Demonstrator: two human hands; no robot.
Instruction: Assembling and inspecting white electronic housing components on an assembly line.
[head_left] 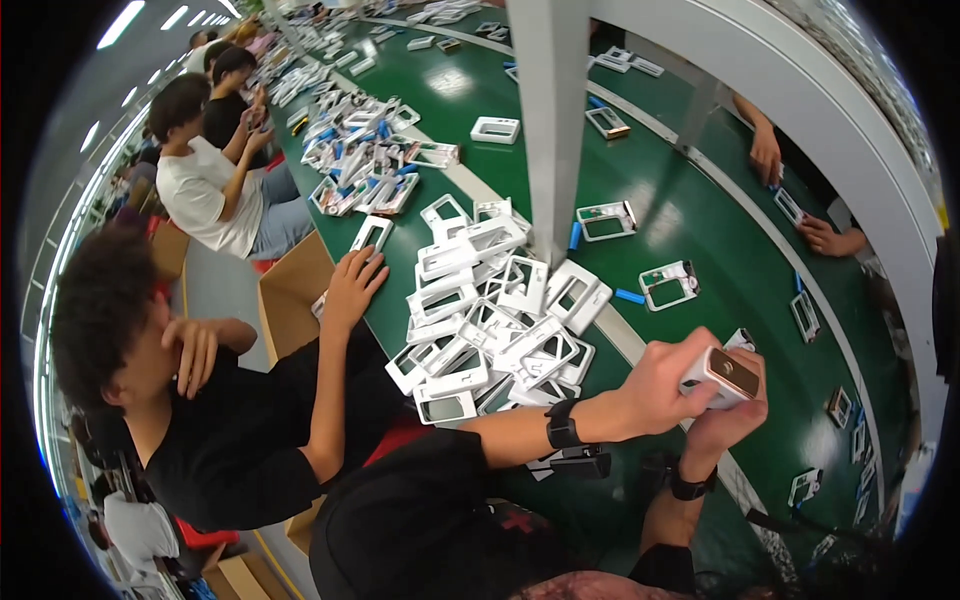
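Holds a white rectangular plastic casing with a glossy brown end panel (pixel 733 372) in both hands, above a green work surface (pixel 700 220). Closes the left hand (pixel 666 378) around its left side and the right hand (pixel 730 424) around its lower right, with fingers narrowly curled on it. Has, off to the left, a heap of white plastic frames (pixel 540 345) beside a pale metal post (pixel 555 130), and nearer, a blue cylinder (pixel 630 296) by a white rectangular frame (pixel 688 272).

Right of the pale grey post (pixel 552 140), my casing (pixel 728 374) is white with a brown end; nearer me than the post, my wristbands (pixel 563 426) are black. Around it the tabletop (pixel 685 225) is green, frames (pixel 495 237) on its left white, cylinders (pixel 630 296) on its right blue.
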